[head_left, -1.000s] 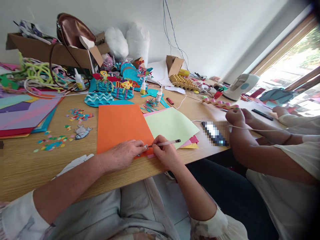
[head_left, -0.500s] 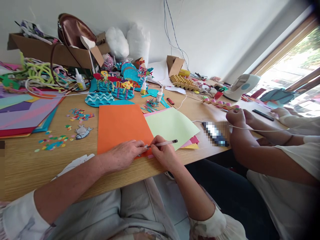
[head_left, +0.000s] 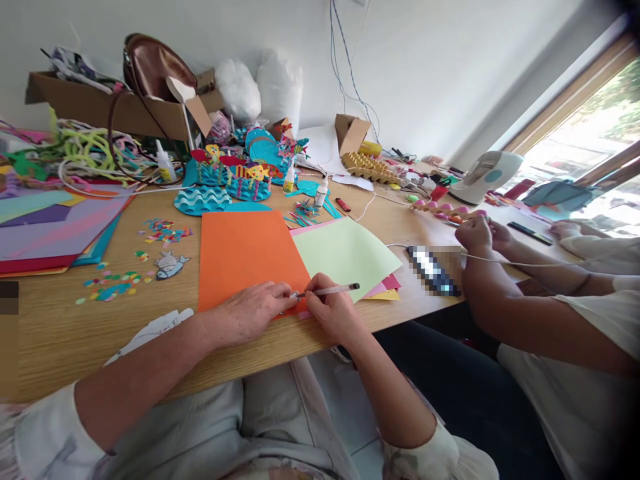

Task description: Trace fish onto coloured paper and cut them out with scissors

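An orange sheet (head_left: 245,253) lies in front of me at the table edge. My right hand (head_left: 333,308) is closed on a pen (head_left: 335,289), its tip at the lower right part of the sheet. Beside it my left hand (head_left: 253,310) rests on the orange sheet, fingers together, pressing down a small cutout (head_left: 296,296) that my fingers mostly cover. A light green sheet (head_left: 347,250) lies to the right over pink and yellow paper. Left of the orange sheet are a grey-blue paper fish (head_left: 171,265) and paper confetti (head_left: 113,285).
White cutouts (head_left: 150,331) lie by my left forearm. Blue crafts (head_left: 203,199), glue bottles (head_left: 321,191) and a cardboard box (head_left: 105,107) stand behind. At right, a phone (head_left: 431,270) lies near another person's hands (head_left: 475,233).
The whole view has shifted slightly, with things appearing a little further right and lower. My hands keep nearly the same place on the orange sheet, the pen still held.
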